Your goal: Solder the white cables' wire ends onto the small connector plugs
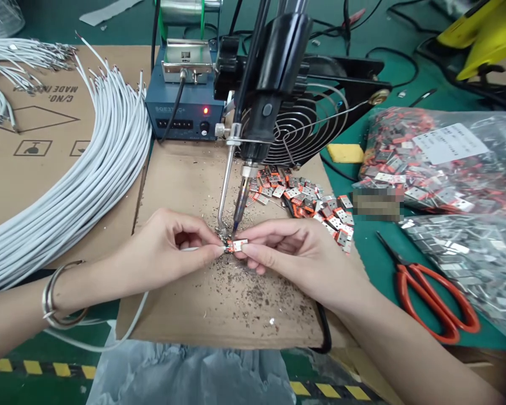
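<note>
My left hand (pixel 181 244) pinches the end of a white cable (pixel 137 318) between thumb and fingertips; the cable loops down toward the lower left. Between thumb and forefinger, my right hand (pixel 295 247) grips a USB connector (pixel 239 245) with a metal shell and an orange-red insert. Cable end and connector meet beneath the tip of a soldering iron (pixel 241 205), which is mounted on a stand and points downward. Beside it, the thin solder feed tube (pixel 226 191) curves to the same spot. Whether the tip touches the joint is too small to tell.
Loose USB connectors (pixel 307 199) are heaped right of the iron, before a black fan (pixel 290 124). A blue solder feeder (pixel 185 109) stands behind. White cables (pixel 96 163) bundle at left. Bagged parts (pixel 438 157), a yellow sponge (pixel 344 153) and red-handled scissors (pixel 434 304) lie right.
</note>
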`<state>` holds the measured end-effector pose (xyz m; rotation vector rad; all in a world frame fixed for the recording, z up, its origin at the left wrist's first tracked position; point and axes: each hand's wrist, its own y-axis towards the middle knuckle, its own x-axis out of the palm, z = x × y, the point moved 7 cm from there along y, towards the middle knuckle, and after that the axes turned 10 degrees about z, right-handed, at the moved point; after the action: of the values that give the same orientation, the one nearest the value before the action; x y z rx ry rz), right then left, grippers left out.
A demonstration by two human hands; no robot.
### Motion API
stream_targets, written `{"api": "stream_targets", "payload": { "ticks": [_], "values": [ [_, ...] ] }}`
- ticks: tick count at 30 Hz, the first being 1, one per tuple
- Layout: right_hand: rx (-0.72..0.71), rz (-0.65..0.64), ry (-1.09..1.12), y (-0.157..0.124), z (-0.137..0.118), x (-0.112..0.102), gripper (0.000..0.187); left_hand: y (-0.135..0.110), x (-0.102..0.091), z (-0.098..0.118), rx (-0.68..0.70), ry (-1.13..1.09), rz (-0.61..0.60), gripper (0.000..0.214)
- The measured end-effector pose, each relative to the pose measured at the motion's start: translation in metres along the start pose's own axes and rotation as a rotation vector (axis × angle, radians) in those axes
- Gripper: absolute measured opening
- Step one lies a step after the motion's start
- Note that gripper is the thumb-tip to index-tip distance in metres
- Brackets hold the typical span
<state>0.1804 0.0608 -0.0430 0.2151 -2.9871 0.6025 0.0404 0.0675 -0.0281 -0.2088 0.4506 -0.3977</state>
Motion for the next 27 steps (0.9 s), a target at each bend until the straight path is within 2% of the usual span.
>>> {"api": "stream_targets", "payload": {
  "ticks": [5,9,11,16,21,27],
  "values": [
    [0.017,-0.007,-0.021,-0.002,0.001,-0.001,0.007,-0.002,0.004,-0.001,-0.003,-0.025,-0.025,0.018],
    [0.034,-0.073,-0.006,-0.006,0.001,0.001,0.009,-0.008,0.007,0.000,-0.054,-0.034,-0.052,0.018],
    [0.028,-0.106,-0.006,-0.012,-0.002,0.002,0.011,-0.015,0.012,0.001,-0.094,-0.088,-0.086,0.016],
    [-0.050,-0.111,-0.059,-0.035,-0.013,0.002,0.011,-0.041,0.030,-0.003,-0.294,-0.252,-0.197,0.017],
    [-0.100,-0.139,-0.059,-0.057,-0.016,0.004,0.010,-0.061,0.043,-0.003,-0.328,-0.343,-0.213,0.016],
    [-0.094,-0.139,-0.061,-0.072,-0.010,0.004,0.007,-0.077,0.055,-0.005,-0.386,-0.488,-0.251,0.023]
  ]
}}
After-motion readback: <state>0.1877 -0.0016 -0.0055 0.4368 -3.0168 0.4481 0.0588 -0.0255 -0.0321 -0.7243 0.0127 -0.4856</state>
